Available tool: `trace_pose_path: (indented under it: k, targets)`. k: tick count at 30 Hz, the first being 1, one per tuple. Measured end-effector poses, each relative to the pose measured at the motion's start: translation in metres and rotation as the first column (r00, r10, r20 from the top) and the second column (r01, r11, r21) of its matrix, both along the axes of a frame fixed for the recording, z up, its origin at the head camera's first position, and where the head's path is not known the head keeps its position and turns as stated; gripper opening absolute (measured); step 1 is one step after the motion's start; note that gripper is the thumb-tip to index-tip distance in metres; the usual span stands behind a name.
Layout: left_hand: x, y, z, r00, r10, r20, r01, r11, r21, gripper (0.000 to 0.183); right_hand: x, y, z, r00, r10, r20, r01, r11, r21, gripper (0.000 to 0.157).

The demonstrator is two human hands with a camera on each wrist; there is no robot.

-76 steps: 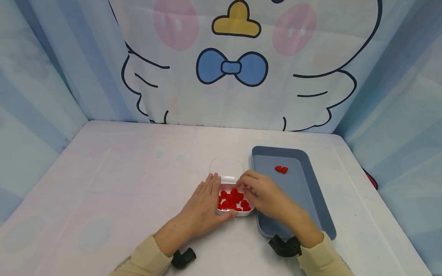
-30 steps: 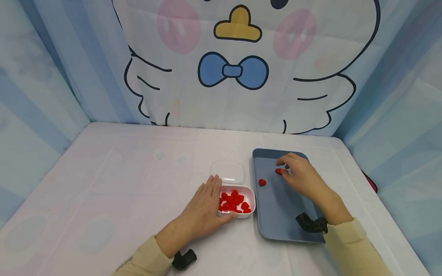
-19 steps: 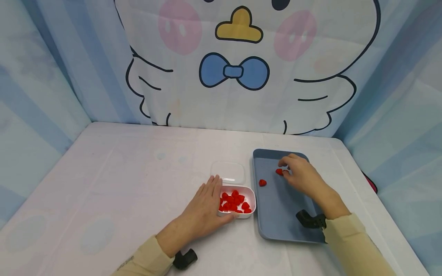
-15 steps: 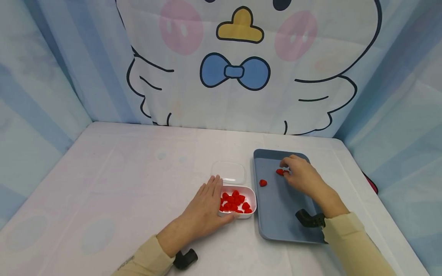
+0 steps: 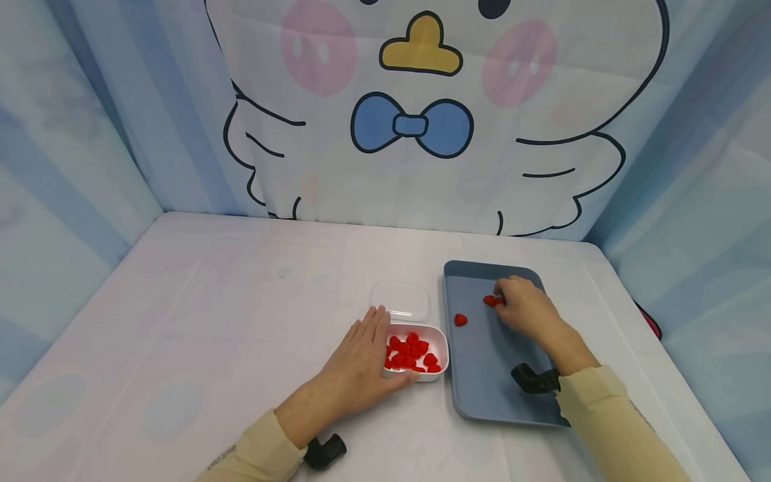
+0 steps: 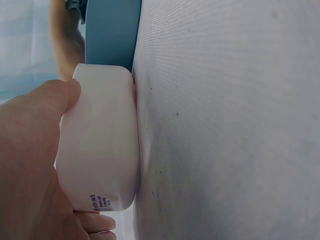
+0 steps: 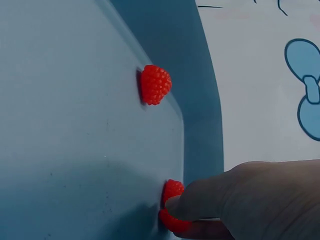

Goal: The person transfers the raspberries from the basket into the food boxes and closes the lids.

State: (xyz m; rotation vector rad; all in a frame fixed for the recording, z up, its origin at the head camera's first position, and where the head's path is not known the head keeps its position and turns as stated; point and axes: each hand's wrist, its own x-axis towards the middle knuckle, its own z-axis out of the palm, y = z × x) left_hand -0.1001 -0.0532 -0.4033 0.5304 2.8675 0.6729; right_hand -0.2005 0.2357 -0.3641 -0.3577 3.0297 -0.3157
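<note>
My left hand (image 5: pixel 359 365) rests against the left end of a small white plastic box (image 5: pixel 444 358), fingers straight, thumb along its front wall. Several red raspberries (image 5: pixel 412 349) lie inside; the box's left part is hidden by the hand. In the left wrist view the thumb lies at the rim of the box (image 6: pixel 100 135). Over the blue-grey tray (image 5: pixel 482 375), my right hand (image 5: pixel 530 309) pinches a raspberry (image 7: pixel 174 221) between thumb and finger. Another raspberry (image 7: pixel 173 188) touches that fingertip. A third raspberry (image 7: pixel 155 85) sits apart, near the tray's left wall.
A clear plastic lid (image 5: pixel 400 301) lies flat behind the box. The box stands close beside the tray's left edge. Patterned curtains (image 5: pixel 409 181) close off the back and both sides of the white table (image 5: pixel 241 294).
My right hand has gone from the box to the tray's far part, and its fingers have closed in on a raspberry. The left hand has stayed at the box.
</note>
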Motion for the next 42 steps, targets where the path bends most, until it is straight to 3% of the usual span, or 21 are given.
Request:
trace_pose_path:
  k: [12,27,36,42]
  targets:
    - [0.0,-0.001,0.001,1.0,-0.003,0.004,0.003,1.0,0.0,0.104,-0.005,0.0,-0.007,1.0,-0.02,0.006,0.019,1.0,0.02,0.022]
    - [0.0,0.0,0.001,1.0,0.0,-0.011,0.0,1.0,-0.002,0.103,0.0,0.0,-0.004,1.0,-0.016,-0.007,0.016,1.0,-0.012,0.022]
    - [0.0,0.0,0.001,1.0,-0.002,-0.017,0.002,1.0,-0.015,0.103,0.007,0.0,0.003,0.995,0.011,-0.095,-0.015,0.999,-0.047,0.021]
    - [0.0,0.0,0.0,1.0,0.0,-0.013,0.0,1.0,-0.013,0.104,0.013,-0.006,0.008,0.995,0.006,-0.104,-0.013,0.997,-0.07,0.023]
